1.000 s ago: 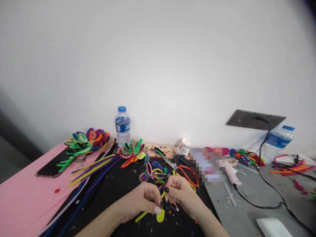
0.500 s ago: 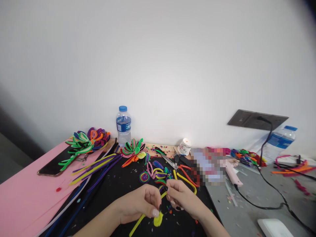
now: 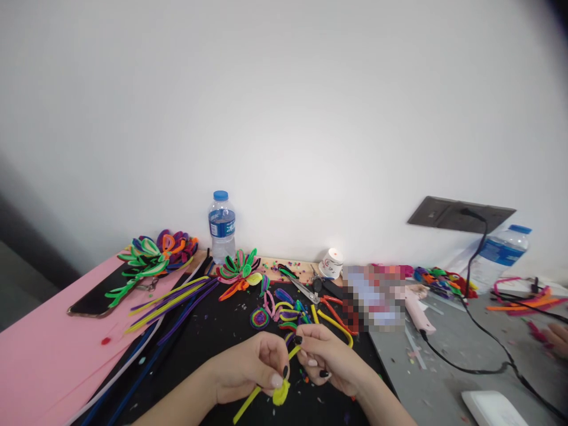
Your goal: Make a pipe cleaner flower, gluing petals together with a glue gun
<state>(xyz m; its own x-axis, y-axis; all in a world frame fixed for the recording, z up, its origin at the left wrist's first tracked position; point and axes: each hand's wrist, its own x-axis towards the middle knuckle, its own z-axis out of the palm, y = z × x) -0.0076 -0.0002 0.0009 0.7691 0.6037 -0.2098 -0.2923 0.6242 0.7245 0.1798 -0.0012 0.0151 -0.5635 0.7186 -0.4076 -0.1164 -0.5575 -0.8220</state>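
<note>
My left hand (image 3: 255, 367) pinches a yellow pipe cleaner (image 3: 244, 408), whose coiled yellow end (image 3: 281, 393) shows under the thumb. One straight length of it slants down to the lower left, and another piece runs up to my right hand (image 3: 320, 358). The thumb and forefinger of that hand are closed at the yellow strand; its other fingers curl inward. Just beyond both hands lie looped multicolored pipe cleaners (image 3: 288, 312) and a round coil (image 3: 260, 318) of several colors on the black mat (image 3: 199, 355).
Scissors (image 3: 305, 291) and orange-handled pliers (image 3: 339, 313) lie behind my hands. A water bottle (image 3: 222, 228) and paper cup (image 3: 331, 264) stand by the wall. Left are a phone (image 3: 95, 296) and loose pipe cleaners (image 3: 173, 299). Another person's hand (image 3: 558, 338) shows at the right edge, past a pink glue gun (image 3: 419, 313).
My hands have barely moved; the coiled yellow end has shifted slightly left and up. Another person's hand has come into view at the right edge.
</note>
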